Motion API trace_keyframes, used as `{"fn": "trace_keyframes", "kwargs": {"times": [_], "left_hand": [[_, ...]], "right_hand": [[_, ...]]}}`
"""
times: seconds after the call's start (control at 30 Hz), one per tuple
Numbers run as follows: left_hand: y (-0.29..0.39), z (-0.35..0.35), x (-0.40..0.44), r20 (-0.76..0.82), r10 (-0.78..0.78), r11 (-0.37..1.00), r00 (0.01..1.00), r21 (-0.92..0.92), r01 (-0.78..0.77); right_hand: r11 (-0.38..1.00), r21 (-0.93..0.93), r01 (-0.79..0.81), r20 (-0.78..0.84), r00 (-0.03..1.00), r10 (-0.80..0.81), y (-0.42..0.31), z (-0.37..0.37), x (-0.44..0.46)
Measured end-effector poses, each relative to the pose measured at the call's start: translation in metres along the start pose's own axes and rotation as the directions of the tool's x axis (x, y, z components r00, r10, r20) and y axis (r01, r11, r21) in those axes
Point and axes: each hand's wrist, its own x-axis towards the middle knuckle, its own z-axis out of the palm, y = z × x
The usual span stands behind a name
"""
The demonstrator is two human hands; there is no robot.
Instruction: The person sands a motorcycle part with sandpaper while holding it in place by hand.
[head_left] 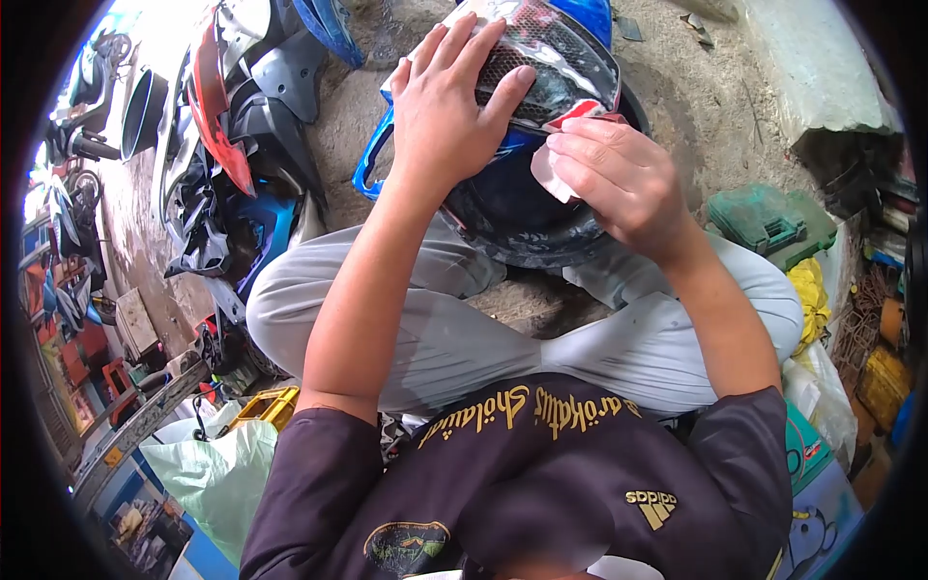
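Observation:
My left hand (pixel 440 111) lies with fingers spread on a glossy motorcycle fairing panel (pixel 570 63) that has a black mesh pattern, blue edges and a red and white patch. Pinched in the fingers of my right hand (pixel 623 179) is a folded piece of sandpaper (pixel 550 175), reddish on one side and pale on the other. It touches or nearly touches the panel's lower right corner. Beneath the panel, between my crossed legs, stands a round black tub (pixel 517 227). Part of the panel is hidden under my left hand.
Red, black and blue fairing parts (pixel 227 126) are piled at the left. On the right are a green tool case (pixel 759 217), a yellow bag (pixel 810 300) and rusty chains (pixel 863 319). A pale green sack (pixel 217 474) and yellow crate (pixel 268 406) sit at lower left.

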Motion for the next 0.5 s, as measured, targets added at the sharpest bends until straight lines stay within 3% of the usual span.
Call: {"fn": "trace_keyframes", "kwargs": {"times": [0.13,0.2,0.3,0.5], "left_hand": [[-0.003,-0.002,0.000,0.017,0.012,1.000,1.000,-0.006,-0.011],[-0.004,-0.002,-0.001,0.020,0.001,1.000,1.000,-0.002,-0.001],[-0.002,-0.002,0.002,0.030,-0.003,1.000,1.000,-0.002,0.003],[-0.003,-0.002,0.000,0.018,0.000,1.000,1.000,0.002,0.000]], "right_hand": [[0.997,-0.063,-0.052,-0.092,0.995,0.046,0.025,-0.005,-0.005],[0.991,-0.115,-0.075,-0.061,0.996,0.068,0.015,-0.004,-0.006],[0.999,-0.050,-0.011,-0.068,0.998,0.008,0.001,0.002,-0.001],[0.999,0.003,-0.044,-0.092,0.995,0.044,0.023,-0.002,-0.007]]}}
